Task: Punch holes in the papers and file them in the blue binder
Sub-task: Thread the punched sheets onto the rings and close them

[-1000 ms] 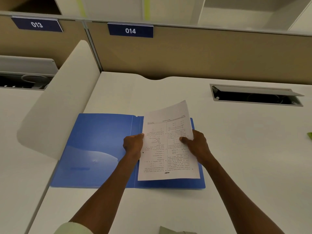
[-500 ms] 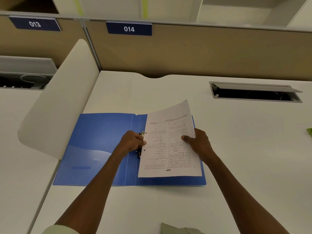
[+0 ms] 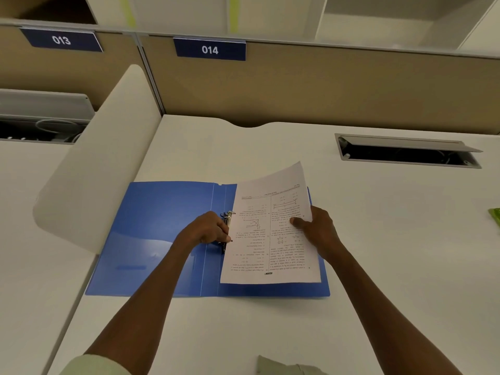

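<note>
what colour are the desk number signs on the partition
Dark blue with white numerals, 013 and 014, seen in the head view.

You see a dim, warm picture; soft shadows lie under the papers (image 3: 270, 234) toward 6 o'clock. Lines bend at the edges, and small print is blurred.

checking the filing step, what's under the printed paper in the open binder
Under the printed paper lies the right inside cover of the blue binder, showing along its bottom and right edges. The metal ring clip shows at the sheet's left edge. Whether other sheets lie beneath is hidden.
</note>
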